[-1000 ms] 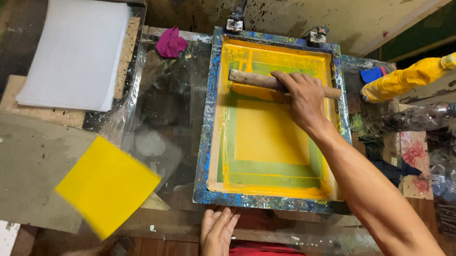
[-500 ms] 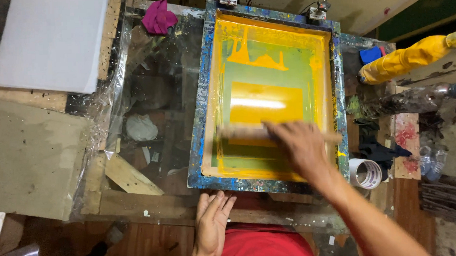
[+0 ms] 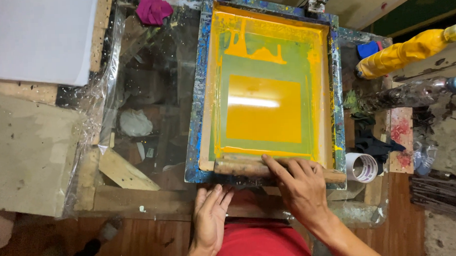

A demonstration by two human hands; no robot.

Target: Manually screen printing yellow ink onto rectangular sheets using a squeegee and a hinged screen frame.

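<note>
At screen frame (image 3: 201,83) near edge: right hand (image 3: 302,187) grips squeegee (image 3: 244,168); left hand (image 3: 211,217) touches rim.

This is a messy print workshop. A paint-splashed printing frame (image 3: 269,86) full of yellow ink lies on a glass table (image 3: 151,95). A yellow ink bottle (image 3: 407,51) and a tape roll (image 3: 363,167) sit at the table's right edge, white paper (image 3: 35,39) at its left.

Yellow-inked screen (image 3: 267,86), blue paint-speckled frame (image 3: 200,93), brown wooden squeegee (image 3: 244,168), possibly magenta rag (image 3: 154,8)
</note>
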